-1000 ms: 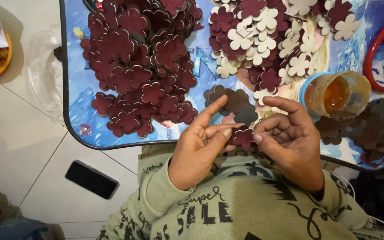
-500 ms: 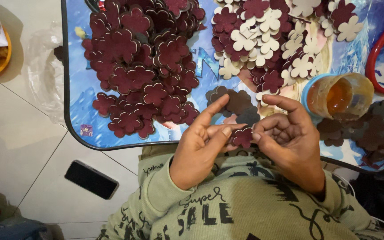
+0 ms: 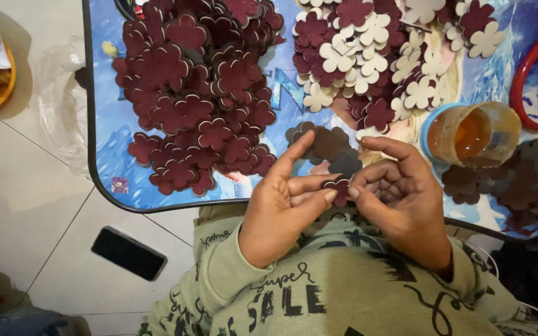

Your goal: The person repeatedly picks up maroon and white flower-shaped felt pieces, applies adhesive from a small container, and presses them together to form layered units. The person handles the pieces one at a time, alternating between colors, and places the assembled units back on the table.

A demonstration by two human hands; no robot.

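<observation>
**Two hands pinch a maroon flower cutout at the table's edge**

Much of the small flower (image 3: 340, 188) is hidden: fingertips cover its left and right sides, leaving only a few rounded maroon petals showing between them, and its full outline cannot be made out. Which way its face is turned is hard to tell; being round and lobed, it shows no clear long axis. It is held just over the near rim of the table (image 3: 98, 180), above the person's green sweatshirt (image 3: 319, 292). The left hand (image 3: 281, 208) pinches it between thumb and a bent finger, the forefinger raised and pointing up and to the right. The right hand (image 3: 403, 199) grips the other side with curled fingers pressed close together. Just behind lie dark cutouts (image 3: 328, 142). Farther back, a maroon heap (image 3: 200, 93) and a cream-and-maroon heap (image 3: 375, 56) are cut off by the top edge. A glue pot (image 3: 471, 134) stands to the right, and a phone (image 3: 128, 253) lies on the floor.
</observation>
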